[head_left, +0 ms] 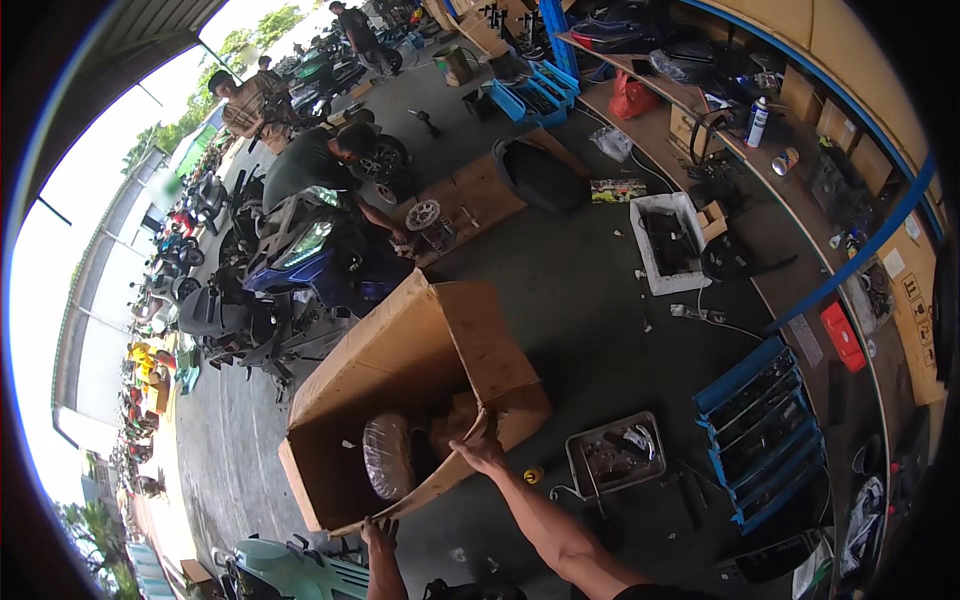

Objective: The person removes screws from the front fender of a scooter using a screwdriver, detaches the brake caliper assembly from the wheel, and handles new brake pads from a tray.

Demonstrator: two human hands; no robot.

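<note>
At the lower edge, your left hand [379, 532] rests on the near bottom corner of a large cardboard box [420, 350] lying on its side on the concrete floor [570, 290]; whether its fingers close around the edge cannot be told. Just beyond that hand, inside the open box, sits a round part wrapped in clear plastic [388, 456], with crumpled brown packing beside it. Further right, your right hand [481, 455] grips the near flap of the box, fingers curled over its edge. By the look of it, the unpacking is only begun: the box is open, but the wrapped part is not yet lifted out. Just right of that hand lies a metal tray [617, 455] of small parts, and beyond it a blue tool chest [765, 430]. Far past the box, a crouching person [320, 165] works at a dark scooter [300, 250].
</note>
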